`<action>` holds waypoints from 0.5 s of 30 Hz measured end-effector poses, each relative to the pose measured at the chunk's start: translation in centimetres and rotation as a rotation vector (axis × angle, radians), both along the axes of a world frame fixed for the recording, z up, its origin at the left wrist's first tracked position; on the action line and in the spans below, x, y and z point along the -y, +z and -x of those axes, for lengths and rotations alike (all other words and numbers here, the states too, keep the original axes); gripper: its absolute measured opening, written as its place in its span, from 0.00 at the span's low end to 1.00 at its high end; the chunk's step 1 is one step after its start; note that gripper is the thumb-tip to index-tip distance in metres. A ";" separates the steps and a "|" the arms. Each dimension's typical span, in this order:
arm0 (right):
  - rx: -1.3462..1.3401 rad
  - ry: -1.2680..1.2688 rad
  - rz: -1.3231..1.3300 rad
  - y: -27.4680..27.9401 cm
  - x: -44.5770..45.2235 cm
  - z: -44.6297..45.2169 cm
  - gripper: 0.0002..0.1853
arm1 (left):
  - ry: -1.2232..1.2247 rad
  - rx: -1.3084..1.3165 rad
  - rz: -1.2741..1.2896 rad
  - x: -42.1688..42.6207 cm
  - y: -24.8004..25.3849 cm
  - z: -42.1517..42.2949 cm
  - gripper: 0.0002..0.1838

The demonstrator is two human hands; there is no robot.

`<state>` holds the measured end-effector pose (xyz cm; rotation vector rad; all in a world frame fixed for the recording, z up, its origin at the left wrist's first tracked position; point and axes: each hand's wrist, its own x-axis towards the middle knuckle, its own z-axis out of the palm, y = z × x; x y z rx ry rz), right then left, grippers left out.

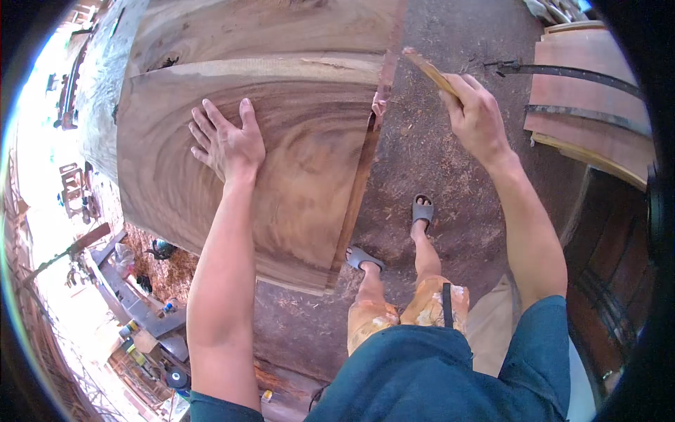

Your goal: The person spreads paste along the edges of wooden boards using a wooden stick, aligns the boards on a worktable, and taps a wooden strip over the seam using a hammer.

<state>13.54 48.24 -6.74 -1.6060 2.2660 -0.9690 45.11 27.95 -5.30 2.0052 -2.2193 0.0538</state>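
A large wooden slab (302,183) with swirling dark grain lies in front of me, a pale band running across its upper part. My left hand (228,141) rests flat on its surface, fingers spread and holding nothing. Off the slab's right edge, my right hand (478,116) is closed around a thin, flat wooden stick (426,68). The stick points up and left toward the slab, apart from it. Pinkish material (380,105) clings to the slab's right edge, near the stick; I cannot make out what it is.
Stacked boards (587,88) with dark curved straps stand at the right. My sandalled feet (364,258) are on a brown floor (457,169) strewn with shavings. Tools and a grey metal frame (140,302) lie at the lower left, near a dark round object (177,378).
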 end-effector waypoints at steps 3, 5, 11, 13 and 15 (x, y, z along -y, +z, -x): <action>-0.029 -0.008 -0.143 0.5 1.9 0.6 0.10 | 0.006 0.003 0.003 0.0 -0.2 -0.1 0.49; -0.059 -0.024 -0.221 0.8 2.4 0.2 0.08 | 0.009 0.016 0.006 0.2 -0.4 -0.2 0.50; -0.086 0.140 -0.135 0.2 1.0 -1.5 0.05 | 0.012 0.005 -0.001 0.2 -0.3 -0.2 0.50; -0.095 0.206 -0.091 -0.1 0.0 -2.4 0.04 | 0.009 0.001 0.000 0.2 -0.4 -0.2 0.50; -0.086 0.257 -0.104 -0.4 -1.1 -3.1 0.03 | 0.008 -0.001 0.001 0.2 -0.5 -0.2 0.50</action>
